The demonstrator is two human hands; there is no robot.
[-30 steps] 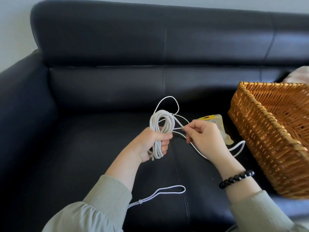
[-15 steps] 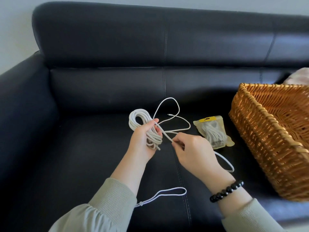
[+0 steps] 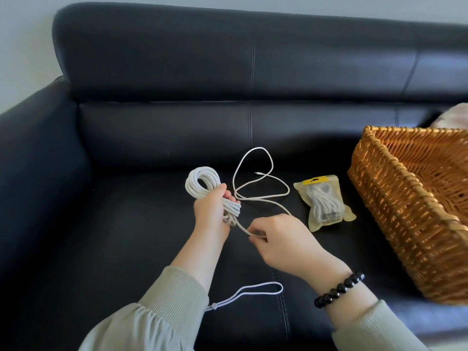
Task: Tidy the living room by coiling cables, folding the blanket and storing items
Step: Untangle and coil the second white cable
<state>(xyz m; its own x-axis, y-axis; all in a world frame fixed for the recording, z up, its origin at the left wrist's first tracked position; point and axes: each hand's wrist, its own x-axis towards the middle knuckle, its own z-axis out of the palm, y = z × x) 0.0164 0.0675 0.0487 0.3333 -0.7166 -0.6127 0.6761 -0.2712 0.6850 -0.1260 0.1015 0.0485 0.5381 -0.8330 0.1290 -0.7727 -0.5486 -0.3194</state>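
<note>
My left hand (image 3: 212, 211) grips a coil of white cable (image 3: 202, 182) above the black sofa seat, fingers curled round the bundle. From the coil's lower end a free strand runs to my right hand (image 3: 281, 239), which pinches it just below and to the right of the coil. The loose tail of the cable (image 3: 253, 171) lies in loops on the seat behind my hands, its small plug end showing. A yellowish plastic pouch (image 3: 324, 201) with another coiled white cable inside lies flat to the right.
A brown wicker basket (image 3: 395, 198) stands at the right on the black leather sofa (image 3: 126, 224). A pale fabric item (image 3: 453, 117) peeks out behind the basket. A white cord loop (image 3: 255, 291) hangs near my left sleeve.
My left hand has turned and shifted left with the coil. My right hand has slid down and nearer along the free strand, uncovering the pouch.
</note>
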